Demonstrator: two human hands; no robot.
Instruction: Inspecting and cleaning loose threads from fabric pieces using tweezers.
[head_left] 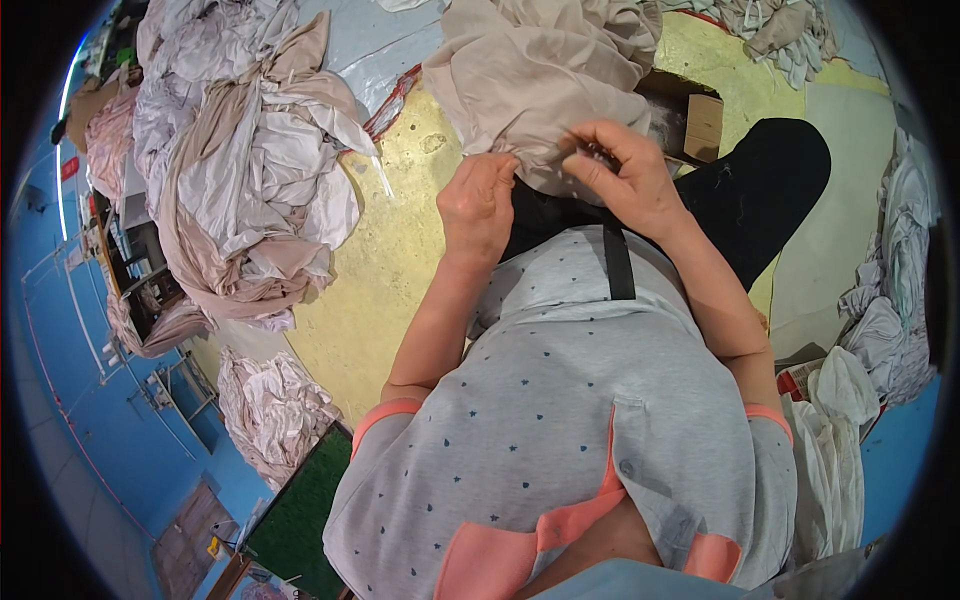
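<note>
A large beige cloth (545, 85) lies bunched in front of me and runs down over my lap. My left hand (478, 205) is closed in a pinch on the cloth's near edge. Just to the right, my right hand (625, 175) is raised over the same cloth with its fingers curled. Something small and dark shows between those fingers, partly hidden and blurred, so its kind cannot be made out. A gap separates the two hands, with gathered cloth between them.
Big heaps of white and beige cloth (240, 170) lie to the left, with a smaller pile (272, 410) nearer. An open cardboard box (703, 128) sits by my black-clad knee (780, 180). More grey-white cloth (895, 300) lies at the right. The floor (385, 260) is yellow.
</note>
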